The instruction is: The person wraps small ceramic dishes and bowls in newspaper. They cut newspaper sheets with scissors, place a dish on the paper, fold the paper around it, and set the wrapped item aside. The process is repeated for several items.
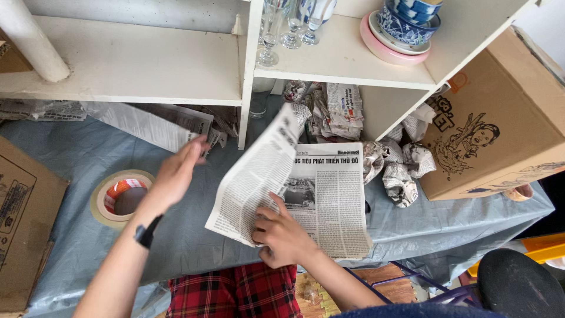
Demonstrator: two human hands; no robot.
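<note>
An open newspaper (329, 200) lies on the grey-blue sheet (194, 235) that covers the floor. Its left page (253, 176) is lifted and curls upward. My right hand (282, 235) presses on the paper's lower middle and pinches the lifted page's lower edge. My left hand (176, 174) hovers flat, fingers together and stretched out, left of the raised page, holding nothing. A black band sits on that wrist (147, 231).
A white shelf unit (247, 70) holds stemmed glasses (282, 26) and stacked blue-and-white bowls on a pink plate (403, 29). Crumpled newspaper wads (397, 168) lie beneath it. A tape roll (120, 197) rests at left. Cardboard boxes stand at right (500, 118) and left (23, 218).
</note>
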